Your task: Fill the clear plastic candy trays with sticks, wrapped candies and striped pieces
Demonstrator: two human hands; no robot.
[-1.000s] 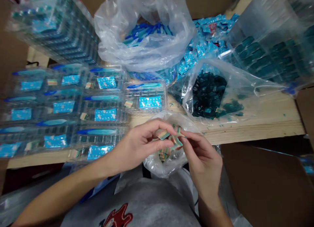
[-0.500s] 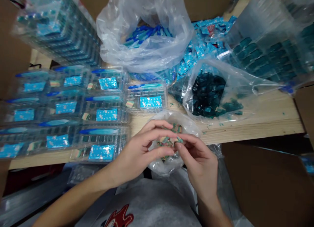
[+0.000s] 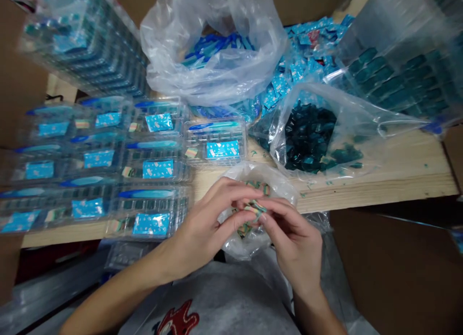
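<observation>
Noting narrow grips: the left hand [image 3: 211, 224] and right hand [image 3: 293, 243] pinch a striped gummy strip [image 3: 256, 208] between their fingertips, above a clear plastic bag [image 3: 235, 243] at the wooden table's [image 3: 361, 192] edge. Step appears to be separating strips; next move calls for freeing one cleanly.

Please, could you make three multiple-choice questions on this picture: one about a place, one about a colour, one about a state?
1. What lies directly under the left hand and right hand? A) a cardboard box B) a clear plastic bag C) a blue tray
2. What colour are the pieces in the farther clear bag? A) red B) yellow C) dark teal
3. The striped candy strip is: A) on the board B) between both hands' fingers C) in a tray

1 B: the plastic shows around the hands.
2 C: dark teal fills that bag.
3 B: fingers of both hands meet on it.
</observation>
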